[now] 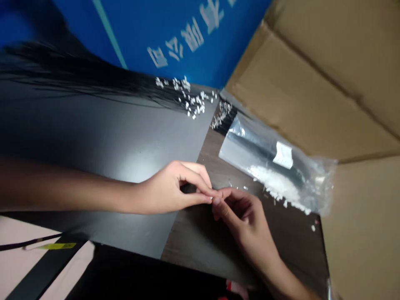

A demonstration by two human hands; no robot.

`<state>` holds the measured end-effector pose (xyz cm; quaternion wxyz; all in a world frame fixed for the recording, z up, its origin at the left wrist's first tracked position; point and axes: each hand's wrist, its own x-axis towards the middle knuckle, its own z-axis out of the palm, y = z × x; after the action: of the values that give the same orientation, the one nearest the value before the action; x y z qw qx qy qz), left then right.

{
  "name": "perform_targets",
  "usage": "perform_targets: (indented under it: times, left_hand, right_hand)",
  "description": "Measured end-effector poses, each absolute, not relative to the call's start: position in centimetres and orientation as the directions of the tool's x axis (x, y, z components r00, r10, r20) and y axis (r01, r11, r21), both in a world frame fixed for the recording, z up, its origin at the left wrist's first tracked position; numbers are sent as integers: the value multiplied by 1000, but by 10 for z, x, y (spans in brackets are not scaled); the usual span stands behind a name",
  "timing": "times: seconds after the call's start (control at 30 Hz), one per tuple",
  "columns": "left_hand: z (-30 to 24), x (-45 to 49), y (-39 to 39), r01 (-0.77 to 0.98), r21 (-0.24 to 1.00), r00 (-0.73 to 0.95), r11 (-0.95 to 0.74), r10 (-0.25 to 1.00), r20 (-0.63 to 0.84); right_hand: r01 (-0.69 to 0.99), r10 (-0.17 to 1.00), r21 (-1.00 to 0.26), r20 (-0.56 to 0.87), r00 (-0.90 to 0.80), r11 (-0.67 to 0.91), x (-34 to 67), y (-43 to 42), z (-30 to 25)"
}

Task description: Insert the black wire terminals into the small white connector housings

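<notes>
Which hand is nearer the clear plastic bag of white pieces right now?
The right hand is nearer, just below and left of the clear plastic bag. The left hand lies farther left, its fingertips meeting the right hand's.

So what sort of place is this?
Probably a small assembly bench: a plastic bag of tiny white parts, more lying by a bundle of thin black wires, and a cardboard box alongside.

A dark wooden table (pixel 183 246) holds a black board (pixel 103 137), plastic bag (pixel 265 162), white bits (pixel 193 102).
</notes>
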<state>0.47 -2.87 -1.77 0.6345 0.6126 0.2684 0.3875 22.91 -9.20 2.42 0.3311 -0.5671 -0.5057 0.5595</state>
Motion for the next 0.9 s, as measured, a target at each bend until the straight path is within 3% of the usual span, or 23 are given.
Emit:
perform_targets:
  times: [0.03,0.13,0.3,0.57,0.7,0.9]
  left_hand:
    - [-21,6,-29,-195,980,549,32,832,82]
    - [-27,10,-25,-229,973,489,39,868,81]
    - [-15,5,0,-277,960,383,42,921,71]
    - [68,-24,72,-339,940,195,34,980,35]
    - [117,-53,109,-188,977,82,-96,990,113]
    - [144,-70,142,259,896,147,-361,931,333]
  right_hand:
    - [210,946,-942,-293,-137,-261,230,-93,20]
    - [224,957,-946,-265,-117,-234,232,-97,4]
    - [299,999,-954,-17,33,-26,229,-100,-15]
    - [531,912,-747,265,-313,400,221,-101,17]
    - [571,882,-675,314,-351,468,218,-99,23]
    - [704,945,-640,290,-150,308,243,-77,24]
